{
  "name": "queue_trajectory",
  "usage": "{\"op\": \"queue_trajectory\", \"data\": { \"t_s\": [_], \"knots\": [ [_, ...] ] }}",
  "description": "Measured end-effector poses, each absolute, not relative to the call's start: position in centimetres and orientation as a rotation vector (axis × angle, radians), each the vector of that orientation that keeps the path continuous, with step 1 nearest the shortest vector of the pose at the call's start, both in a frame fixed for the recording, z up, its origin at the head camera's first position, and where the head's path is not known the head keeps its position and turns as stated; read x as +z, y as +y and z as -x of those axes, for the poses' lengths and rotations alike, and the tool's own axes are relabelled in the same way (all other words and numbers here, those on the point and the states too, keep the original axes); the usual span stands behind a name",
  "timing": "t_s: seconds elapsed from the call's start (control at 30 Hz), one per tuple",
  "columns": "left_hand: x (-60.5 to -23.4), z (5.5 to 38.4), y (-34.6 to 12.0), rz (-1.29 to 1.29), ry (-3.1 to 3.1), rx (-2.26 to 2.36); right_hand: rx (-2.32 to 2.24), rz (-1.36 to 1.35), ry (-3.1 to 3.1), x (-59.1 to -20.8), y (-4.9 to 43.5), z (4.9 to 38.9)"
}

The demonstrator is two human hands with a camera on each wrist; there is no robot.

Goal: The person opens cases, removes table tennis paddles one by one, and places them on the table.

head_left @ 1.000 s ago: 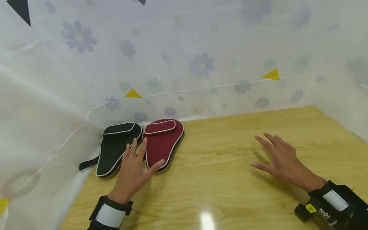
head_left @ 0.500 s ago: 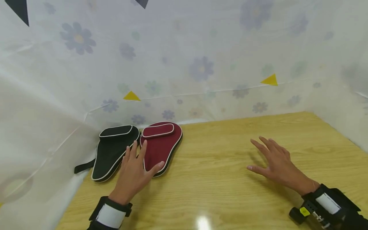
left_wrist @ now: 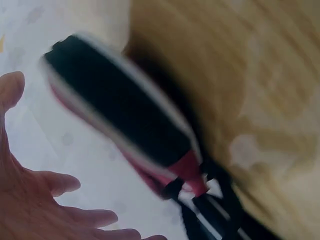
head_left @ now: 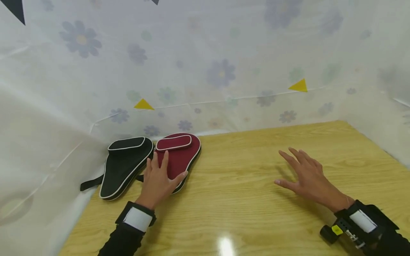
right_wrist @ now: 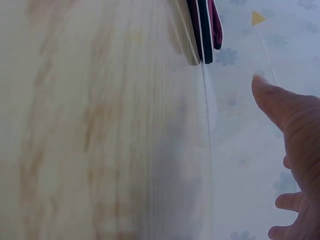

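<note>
My left hand [head_left: 159, 184] is unclenched, fingers spread, holding nothing, and in the head view it covers the lower left part of the red case [head_left: 180, 161]. Left wrist view shows a gap from my fingers to the case's black side wall, which is blurred, with white piping along both edges and a red tab at 1 end. Red case lies flat on the wood table [head_left: 237, 185], wide end with the pocket by the back edge, narrow end toward me. Left of it: the black case [head_left: 123, 170], same shape, same white piping; upper sides touching or just beside, can't tell which. Its black strap [head_left: 92, 183] sticks out at the table's left edge, tight against the backdrop [head_left: 221, 42], so little room that way. To the right, a wide stretch of wood runs between the red case and my right hand [head_left: 309, 179]. That hand is also unclenched, fingers parted, nothing in it, shadow below, well apart from both cases. More wood past it to the right edge. Backdrop walls in the back, left and right sides; 2 yellow triangles [head_left: 299, 86] sit on the back panel.
</note>
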State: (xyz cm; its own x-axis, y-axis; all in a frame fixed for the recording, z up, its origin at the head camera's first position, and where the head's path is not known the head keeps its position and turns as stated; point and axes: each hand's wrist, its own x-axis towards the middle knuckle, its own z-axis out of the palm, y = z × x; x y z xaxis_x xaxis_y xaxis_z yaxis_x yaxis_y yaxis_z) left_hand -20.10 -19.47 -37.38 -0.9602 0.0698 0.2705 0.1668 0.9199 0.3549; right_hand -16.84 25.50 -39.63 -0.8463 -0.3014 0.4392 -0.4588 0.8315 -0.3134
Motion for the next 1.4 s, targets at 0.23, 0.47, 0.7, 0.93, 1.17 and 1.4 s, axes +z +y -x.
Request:
{"op": "queue_trajectory", "data": {
  "t_s": [0.23,0.47,0.7,0.93,1.17,1.4],
  "knots": [
    [-38.5,21.5,-19.4,0.098,-2.945,-0.651,0.584,-0.484,-2.665,-39.7,25.5,17.5],
    [-38.4,21.9,-18.9,0.076,-3.025,-0.680,0.620,-0.436,-2.695,-39.6,25.8,17.6],
    [-38.3,22.1,-18.6,0.049,-3.063,-0.654,0.607,-0.463,-2.670,-39.6,25.7,17.7],
    [-38.3,22.1,-18.5,0.044,-3.069,-0.657,0.605,-0.486,-2.669,-39.5,25.3,17.7],
    [-38.3,22.1,-18.8,0.019,-3.086,-0.688,0.596,-0.494,-2.673,-39.5,24.9,17.7],
    [-38.3,22.4,-19.4,0.029,-3.081,-0.725,0.608,-0.500,-2.683,-39.3,24.7,17.7]
  ]
}}
